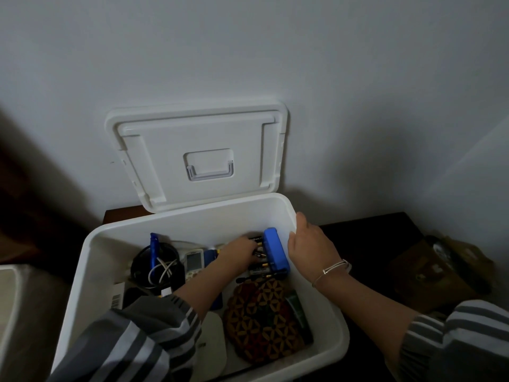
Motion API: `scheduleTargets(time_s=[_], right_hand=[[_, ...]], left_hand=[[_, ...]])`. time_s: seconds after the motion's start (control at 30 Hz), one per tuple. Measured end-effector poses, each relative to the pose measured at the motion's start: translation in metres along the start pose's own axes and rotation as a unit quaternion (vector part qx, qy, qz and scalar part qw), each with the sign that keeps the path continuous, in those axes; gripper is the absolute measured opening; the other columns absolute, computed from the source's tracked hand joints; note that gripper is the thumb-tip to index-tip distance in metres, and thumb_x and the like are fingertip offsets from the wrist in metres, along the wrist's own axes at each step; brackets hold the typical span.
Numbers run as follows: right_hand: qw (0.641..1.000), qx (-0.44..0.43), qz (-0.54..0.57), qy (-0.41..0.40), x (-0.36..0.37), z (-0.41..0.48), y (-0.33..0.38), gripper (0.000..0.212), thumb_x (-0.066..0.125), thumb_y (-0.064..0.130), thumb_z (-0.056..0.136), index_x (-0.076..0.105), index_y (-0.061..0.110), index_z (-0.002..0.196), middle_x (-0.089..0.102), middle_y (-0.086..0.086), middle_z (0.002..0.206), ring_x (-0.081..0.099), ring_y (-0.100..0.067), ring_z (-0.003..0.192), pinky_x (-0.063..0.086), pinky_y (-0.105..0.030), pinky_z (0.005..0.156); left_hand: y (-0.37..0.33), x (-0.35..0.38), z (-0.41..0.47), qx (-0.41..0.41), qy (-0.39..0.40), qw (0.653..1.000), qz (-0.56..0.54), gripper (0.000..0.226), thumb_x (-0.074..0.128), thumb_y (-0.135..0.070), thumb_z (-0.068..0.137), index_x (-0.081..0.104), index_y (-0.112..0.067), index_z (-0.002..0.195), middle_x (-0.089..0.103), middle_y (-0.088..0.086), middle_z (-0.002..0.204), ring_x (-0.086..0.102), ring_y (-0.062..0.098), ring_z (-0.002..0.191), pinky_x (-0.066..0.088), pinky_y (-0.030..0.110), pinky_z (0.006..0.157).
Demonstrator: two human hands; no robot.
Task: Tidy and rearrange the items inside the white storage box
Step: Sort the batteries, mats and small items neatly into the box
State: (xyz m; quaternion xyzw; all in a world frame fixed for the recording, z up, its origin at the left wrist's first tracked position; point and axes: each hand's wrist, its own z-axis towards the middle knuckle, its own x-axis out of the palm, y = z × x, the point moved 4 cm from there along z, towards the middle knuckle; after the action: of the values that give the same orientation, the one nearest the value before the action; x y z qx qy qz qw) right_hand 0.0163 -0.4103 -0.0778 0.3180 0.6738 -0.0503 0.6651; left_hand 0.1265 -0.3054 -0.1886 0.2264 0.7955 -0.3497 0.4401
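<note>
On the desk (363, 230), our right hand (311, 245) holds the box (176, 219) rim; left hand (237, 256), fingers hidden, touches light batteries (257, 269) that may roll.

A brown bag (429, 274), perhaps paper, lies on the dark tabletop (371, 238) below the white wall (248, 51).

**Dim Light, Deep Shadows Around a Bright Box**

Weak, even indoor light leaves the scene murky. An open white plastic storage box (192, 224) and its raised white lid (198, 133) are the brightest areas. The pale grey wall (248, 51) behind them darkens toward the frame's corners, and a broad soft shadow spreads on it to the right of the lid. The dark surface (366, 230) beneath loses nearly all detail. Wide-angle distortion bows the box's rim, and a grey striped sleeve (132, 340) at the lower edge looks soft and smeared.
</note>
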Motion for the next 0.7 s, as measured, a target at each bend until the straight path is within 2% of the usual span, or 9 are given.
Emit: scheduleTargets(time_s=[0.1,0.23,0.33,0.43,0.53,0.7], right_hand=[[1.000,-0.002,-0.003,0.002,0.000,0.000,0.000,0.043,0.035,0.025,0.099,0.027,0.009,0.139,0.057,-0.014,0.111,0.057,-0.027,0.097,0.050,-0.038,0.075],[1.000,-0.002,-0.002,0.005,0.001,0.000,0.000,0.044,0.035,0.026,0.099,0.026,0.009,0.139,0.057,-0.015,0.111,0.056,-0.027,0.096,0.047,-0.036,0.072],[1.000,-0.005,-0.002,0.003,0.000,-0.001,0.000,0.044,0.034,0.027,0.100,0.027,0.009,0.138,0.057,-0.015,0.110,0.057,-0.027,0.095,0.049,-0.037,0.073],[1.000,-0.003,-0.003,0.004,-0.001,-0.001,0.001,0.043,0.034,0.027,0.100,0.027,0.009,0.138,0.057,-0.014,0.109,0.057,-0.026,0.094,0.050,-0.037,0.073],[1.000,-0.003,-0.008,0.003,-0.001,-0.001,0.001,0.043,0.034,0.028,0.099,0.028,0.009,0.137,0.057,-0.014,0.109,0.057,-0.026,0.094,0.049,-0.036,0.071],[1.000,-0.002,-0.007,0.003,0.000,-0.001,0.001,0.040,0.035,0.026,0.099,0.029,0.009,0.136,0.058,-0.014,0.108,0.057,-0.026,0.094,0.049,-0.036,0.071]], left_hand=[[0.008,0.002,-0.005,-0.026,-0.025,0.998,-0.051,0.028,0.060,-0.026,0.094,0.066,-0.004,0.111,0.065,0.014,0.114,0.061,0.025,0.102,0.043,0.027,0.076],[0.020,0.002,-0.011,-0.058,-0.079,0.989,-0.110,0.027,0.063,-0.024,0.092,0.068,-0.005,0.112,0.066,0.013,0.114,0.061,0.024,0.103,0.045,0.029,0.082],[0.023,0.007,-0.014,-0.080,-0.088,0.980,-0.157,0.028,0.065,-0.025,0.091,0.070,-0.006,0.111,0.068,0.012,0.111,0.062,0.023,0.101,0.048,0.029,0.083],[0.020,0.014,-0.014,-0.095,-0.102,0.972,-0.188,0.028,0.068,-0.025,0.089,0.071,-0.007,0.109,0.070,0.011,0.107,0.064,0.020,0.094,0.050,0.027,0.079],[0.018,0.018,-0.016,-0.105,-0.125,0.970,-0.183,0.022,0.068,-0.023,0.089,0.073,-0.007,0.103,0.070,0.011,0.100,0.062,0.017,0.084,0.044,0.022,0.069],[0.015,0.018,-0.018,-0.107,-0.159,0.971,-0.142,0.017,0.064,-0.013,0.088,0.075,-0.010,0.101,0.071,0.009,0.100,0.064,0.019,0.090,0.039,0.018,0.069]])
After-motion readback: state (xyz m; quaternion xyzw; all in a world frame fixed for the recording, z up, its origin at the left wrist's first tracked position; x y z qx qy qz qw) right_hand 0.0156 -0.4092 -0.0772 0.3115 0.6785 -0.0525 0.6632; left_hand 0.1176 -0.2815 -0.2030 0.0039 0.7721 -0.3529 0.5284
